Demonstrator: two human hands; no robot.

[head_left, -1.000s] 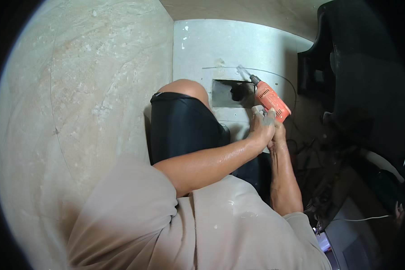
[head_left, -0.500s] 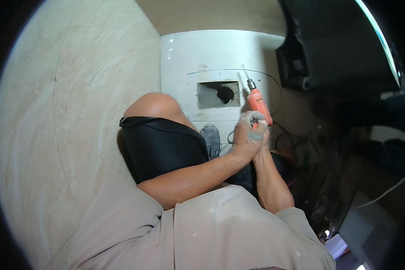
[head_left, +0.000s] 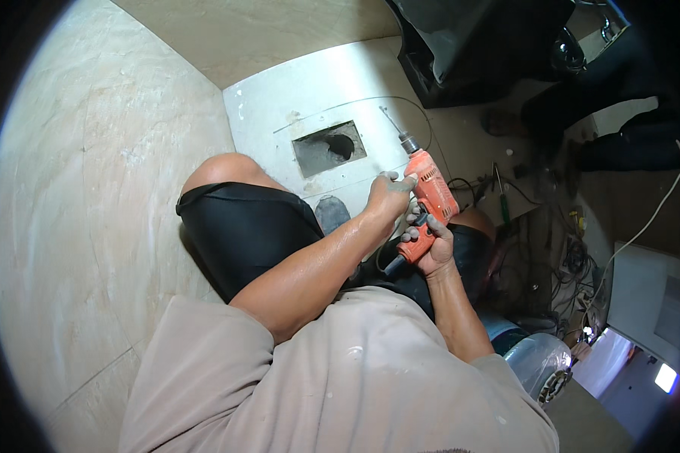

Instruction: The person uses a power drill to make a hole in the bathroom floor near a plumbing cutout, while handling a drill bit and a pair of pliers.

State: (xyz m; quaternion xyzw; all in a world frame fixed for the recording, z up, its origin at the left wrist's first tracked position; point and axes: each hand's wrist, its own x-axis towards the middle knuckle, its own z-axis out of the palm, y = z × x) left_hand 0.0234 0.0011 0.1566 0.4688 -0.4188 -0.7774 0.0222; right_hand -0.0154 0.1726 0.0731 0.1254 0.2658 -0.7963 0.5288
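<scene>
An orange power drill [head_left: 433, 185] is held in front of my knees, its long thin bit [head_left: 391, 121] pointing up and slightly left toward the far side. My right hand [head_left: 437, 245] wraps round the drill's handle, fingers near the trigger. Dusty and curled, my left hand [head_left: 391, 196] rests against the left side of the drill body; its far fingers are partly hidden. Left of the bit, a white panel [head_left: 253, 113] has a rectangular cutout [head_left: 310, 157] with a round dark hole inside it. My shoe [head_left: 330, 214] is below the cutout.
A marbled wall [head_left: 113, 189] rises on the left. A large black casing [head_left: 476, 45] stands at the far right. Beyond the drill are a green-handled screwdriver [head_left: 504, 208] and tangled cables [head_left: 574, 260]. Another person's dark-clothed legs [head_left: 604, 106] show at right. A clear plastic-wrapped object [head_left: 536, 359] lies lower right.
The view has turned, shifting the panel leftward. The drill has rolled so its side and handle show. My hands, earlier together at its rear, are apart, the left one on the body.
</scene>
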